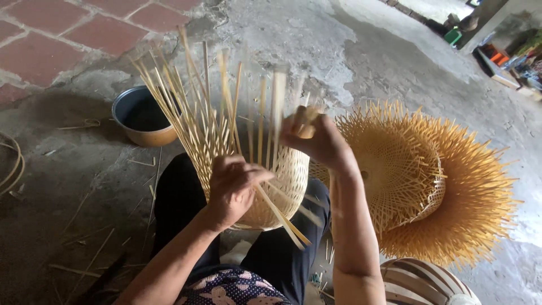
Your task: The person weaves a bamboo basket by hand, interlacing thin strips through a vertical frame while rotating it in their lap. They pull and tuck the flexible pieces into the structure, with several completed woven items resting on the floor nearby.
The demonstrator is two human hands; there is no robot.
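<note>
Basket (285, 181) on lap | left hand (234, 189) gripping strips | right hand (316, 135) raised, pinching

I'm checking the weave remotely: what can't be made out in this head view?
- Upright strips: motion-blurred near the right hand.
- Basket weave under the left hand: covered by it.
- Metal bowl contents: too dark.
- Coiled strips: cut by left edge.

Both bare forearms extend forward and upward from the lower edge of the head view. The left hand (234, 183) shows its back to the camera, fingers curled downward and closed in a grasp, wrist slightly flexed. The right hand (313, 135) is raised higher, fingers bunched in a pinch, blurred at the tips. The hands are near each other, not touching.
</note>
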